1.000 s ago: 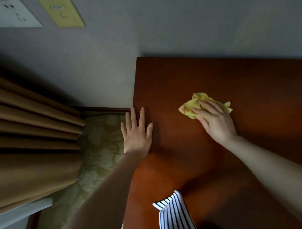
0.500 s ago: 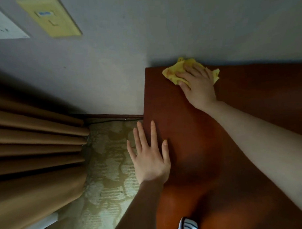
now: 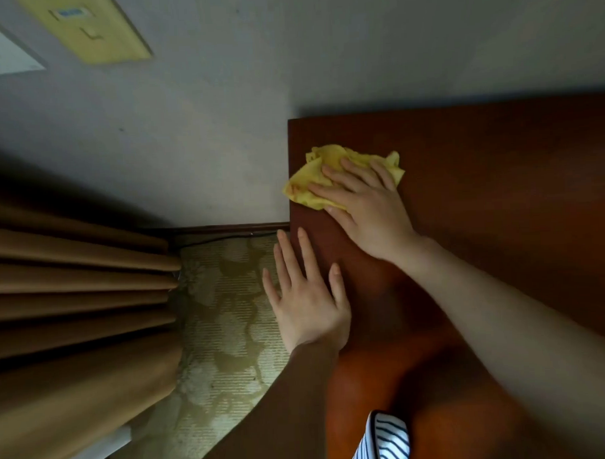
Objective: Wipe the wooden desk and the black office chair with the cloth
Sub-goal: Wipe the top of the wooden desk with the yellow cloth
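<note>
The reddish-brown wooden desk [image 3: 499, 195] fills the right half of the view, its far edge against the wall. A crumpled yellow cloth [image 3: 313, 181] lies at the desk's left edge, a little back from the far left corner. My right hand [image 3: 369, 206] presses flat on the cloth, fingers spread over it. My left hand [image 3: 307, 298] rests flat and open on the desk's left edge, nearer to me, with its fingers partly over the side. The black office chair is out of view.
Brown curtains [image 3: 73, 289] hang at the left. Patterned carpet [image 3: 222, 318] shows between curtains and desk. The grey wall [image 3: 288, 58] carries a yellow plate [image 3: 88, 30] and a white socket panel [image 3: 0, 54]. A striped garment [image 3: 387, 439] shows at the bottom.
My right hand pushed the cloth from mid-desk to the far edge by the wall, then drew it back toward me and left to the desk's side edge. The left hand stayed on the edge.
</note>
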`<control>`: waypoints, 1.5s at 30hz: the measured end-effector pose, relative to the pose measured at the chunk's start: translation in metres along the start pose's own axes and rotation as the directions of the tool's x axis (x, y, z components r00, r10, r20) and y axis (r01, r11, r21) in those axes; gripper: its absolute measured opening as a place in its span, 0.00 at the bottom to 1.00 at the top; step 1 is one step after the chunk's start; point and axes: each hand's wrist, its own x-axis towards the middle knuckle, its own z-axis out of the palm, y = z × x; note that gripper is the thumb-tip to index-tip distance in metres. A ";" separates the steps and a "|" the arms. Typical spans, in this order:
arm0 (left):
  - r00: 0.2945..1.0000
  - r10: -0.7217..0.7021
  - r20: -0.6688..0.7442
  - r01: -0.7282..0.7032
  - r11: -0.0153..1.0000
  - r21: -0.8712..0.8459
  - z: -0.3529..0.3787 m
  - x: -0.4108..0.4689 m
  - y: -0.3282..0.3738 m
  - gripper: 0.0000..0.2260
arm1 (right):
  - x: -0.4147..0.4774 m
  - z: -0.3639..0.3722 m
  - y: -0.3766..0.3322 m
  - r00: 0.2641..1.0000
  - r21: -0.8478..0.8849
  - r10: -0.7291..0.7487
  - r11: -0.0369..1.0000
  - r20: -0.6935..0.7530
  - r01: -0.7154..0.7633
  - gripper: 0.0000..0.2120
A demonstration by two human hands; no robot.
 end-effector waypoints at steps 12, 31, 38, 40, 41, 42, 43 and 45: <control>1.000 -0.008 0.009 0.008 1.000 0.012 -0.002 0.000 0.001 0.30 | -0.151 -0.013 0.018 0.965 -0.070 0.250 0.964 -0.081 -0.256 0.19; 1.000 -0.009 0.019 0.008 0.999 0.040 -0.007 -0.002 0.005 0.32 | 0.046 -0.021 0.058 0.915 -0.107 0.402 0.911 0.032 -0.397 0.22; 1.000 -0.009 0.027 0.008 0.999 0.031 -0.008 -0.001 0.006 0.32 | 0.021 0.005 -0.010 0.990 -0.135 0.130 0.983 0.059 -0.121 0.21; 0.999 -0.011 0.030 0.010 0.999 0.035 -0.008 -0.001 0.005 0.32 | 0.004 0.004 -0.008 0.994 -0.144 0.089 0.986 0.057 -0.080 0.21; 0.999 -0.011 0.033 0.009 0.999 0.036 -0.008 -0.001 0.005 0.32 | -0.008 0.002 -0.005 0.995 -0.145 0.082 0.987 0.056 -0.073 0.21; 0.999 -0.012 0.034 0.011 0.999 0.031 -0.008 -0.001 0.005 0.31 | -0.020 0.000 -0.002 0.995 -0.143 0.083 0.987 0.052 -0.075 0.21; 0.999 -0.014 0.032 0.014 1.000 0.024 -0.008 -0.001 0.005 0.32 | -0.033 -0.001 0.002 0.995 -0.133 0.094 0.987 0.040 -0.088 0.21; 1.000 -0.002 0.028 0.002 1.000 0.008 -0.009 -0.002 0.005 0.33 | -0.065 -0.003 0.010 0.989 -0.128 0.150 0.981 -0.004 -0.149 0.21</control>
